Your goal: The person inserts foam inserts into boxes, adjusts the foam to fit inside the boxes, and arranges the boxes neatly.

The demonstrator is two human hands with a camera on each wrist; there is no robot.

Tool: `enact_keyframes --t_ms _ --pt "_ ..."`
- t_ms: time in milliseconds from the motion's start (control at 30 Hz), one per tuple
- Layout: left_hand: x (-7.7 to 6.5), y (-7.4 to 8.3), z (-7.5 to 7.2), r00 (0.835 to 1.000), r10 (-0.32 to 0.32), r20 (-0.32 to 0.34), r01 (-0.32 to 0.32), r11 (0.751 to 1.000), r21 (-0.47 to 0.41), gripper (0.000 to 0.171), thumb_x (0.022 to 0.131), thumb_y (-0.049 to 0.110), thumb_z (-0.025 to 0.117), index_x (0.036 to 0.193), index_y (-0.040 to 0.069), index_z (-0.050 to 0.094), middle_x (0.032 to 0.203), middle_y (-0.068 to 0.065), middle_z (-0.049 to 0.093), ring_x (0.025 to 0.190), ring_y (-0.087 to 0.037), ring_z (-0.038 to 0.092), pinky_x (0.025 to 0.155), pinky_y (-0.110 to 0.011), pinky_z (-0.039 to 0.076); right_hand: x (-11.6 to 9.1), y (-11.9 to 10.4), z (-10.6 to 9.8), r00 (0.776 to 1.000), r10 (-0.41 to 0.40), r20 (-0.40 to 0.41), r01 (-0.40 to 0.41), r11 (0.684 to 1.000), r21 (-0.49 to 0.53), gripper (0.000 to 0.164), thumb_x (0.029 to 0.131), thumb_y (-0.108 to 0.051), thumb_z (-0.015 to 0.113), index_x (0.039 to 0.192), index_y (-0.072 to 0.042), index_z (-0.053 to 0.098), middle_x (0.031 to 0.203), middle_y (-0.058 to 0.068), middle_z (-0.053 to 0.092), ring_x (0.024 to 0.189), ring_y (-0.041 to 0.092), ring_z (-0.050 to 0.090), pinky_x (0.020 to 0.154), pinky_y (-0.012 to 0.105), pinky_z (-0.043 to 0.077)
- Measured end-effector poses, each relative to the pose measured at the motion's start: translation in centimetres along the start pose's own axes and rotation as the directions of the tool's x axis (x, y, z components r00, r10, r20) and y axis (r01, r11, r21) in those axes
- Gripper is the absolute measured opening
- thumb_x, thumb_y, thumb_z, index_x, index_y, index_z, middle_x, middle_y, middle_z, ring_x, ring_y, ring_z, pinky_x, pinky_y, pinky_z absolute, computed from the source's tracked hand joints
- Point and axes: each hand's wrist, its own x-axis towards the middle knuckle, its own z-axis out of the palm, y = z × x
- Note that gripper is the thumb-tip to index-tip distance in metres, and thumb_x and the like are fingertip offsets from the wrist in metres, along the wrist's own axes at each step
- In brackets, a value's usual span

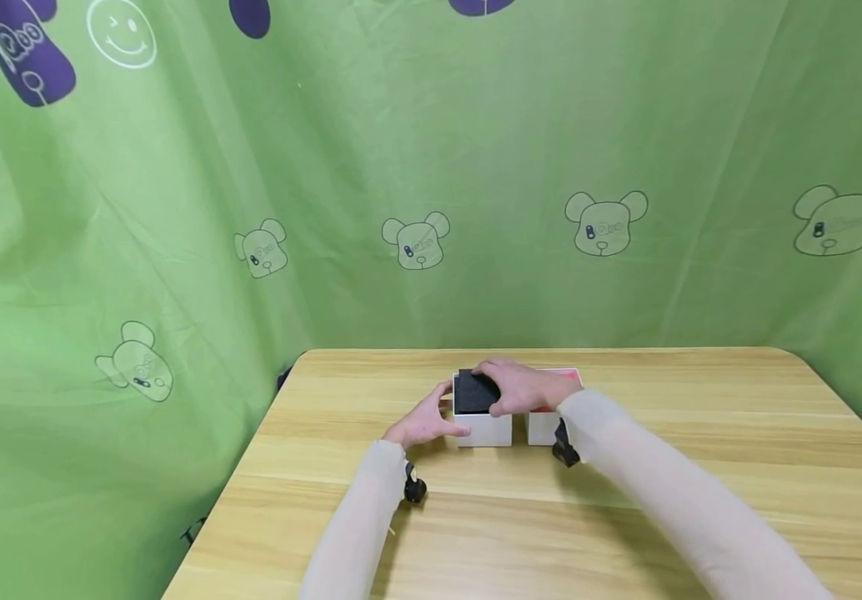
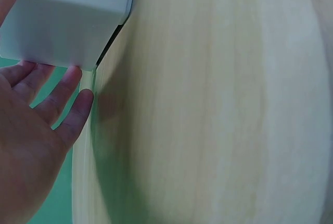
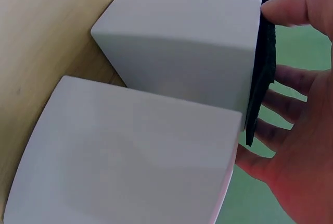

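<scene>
A white box (image 1: 485, 431) stands near the back middle of the table, with a black foam-like pad (image 1: 472, 392) lying over its top. My left hand (image 1: 428, 421) holds this box at its left side, thumb on the front and fingers farther back. In the left wrist view its fingertips touch the box wall (image 2: 62, 31). From above, my right hand (image 1: 517, 387) grips the black pad, thumb at the near edge. The right wrist view shows the pad's edge (image 3: 264, 62) slightly raised along the box rim, between thumb and fingers.
A second white box (image 1: 542, 429), with pink-red showing at its top, stands close to the right of the first, partly under my right wrist. The wooden table (image 1: 686, 425) reaches back to a green curtain (image 1: 491, 275). Dark wrist cameras (image 1: 415, 488) hang under both sleeves.
</scene>
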Motion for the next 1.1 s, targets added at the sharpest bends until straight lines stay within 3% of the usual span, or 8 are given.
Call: enact_keyframes --t_ms 333,433,700,1100 --pt "0.02 0.14 0.00 1.000 0.009 0.010 -0.009 1.000 -0.017 0.097 0.076 0.011 0.078 0.150 0.010 0.016 0.149 -0.007 0.030 0.128 -0.025 0.040 0.099 -0.034 0.040 0.17 -0.01 0.32 0.999 0.024 0.032 -0.027 0.993 0.118 0.069 0.075 -0.017 0.072 0.137 -0.005 0.043 0.135 0.013 0.044 0.110 0.025 0.045 0.092 0.043 0.040" --pt "-0.02 0.16 -0.02 1.000 0.007 0.008 -0.007 1.000 -0.014 0.097 0.076 0.011 0.079 0.150 0.010 0.016 0.148 -0.008 0.031 0.128 -0.025 0.040 0.100 -0.035 0.040 0.07 -0.04 0.33 0.998 0.036 0.041 -0.042 0.989 0.143 0.068 0.076 -0.019 0.072 0.138 -0.007 0.044 0.140 0.014 0.040 0.117 0.028 0.043 0.095 0.046 0.039" --pt "-0.17 0.51 0.00 1.000 -0.011 0.002 0.011 1.000 0.009 0.096 0.077 0.014 0.079 0.150 0.009 0.017 0.150 -0.009 0.028 0.129 -0.026 0.038 0.100 -0.036 0.039 0.04 -0.23 0.72 0.999 0.022 0.033 -0.025 0.996 0.091 0.062 0.088 -0.039 0.064 0.139 -0.008 0.046 0.151 0.012 0.029 0.135 0.033 0.028 0.106 0.050 0.029" --pt "0.06 -0.13 -0.09 1.000 0.001 0.008 -0.001 1.000 0.028 0.097 0.076 0.019 0.080 0.150 0.009 0.018 0.151 -0.008 0.027 0.129 -0.025 0.039 0.099 -0.034 0.040 0.25 -0.61 1.00 0.998 -0.054 0.013 0.054 0.999 0.002 0.058 0.093 -0.038 0.058 0.139 -0.006 0.046 0.147 0.012 0.037 0.132 0.036 0.034 0.104 0.053 0.030"
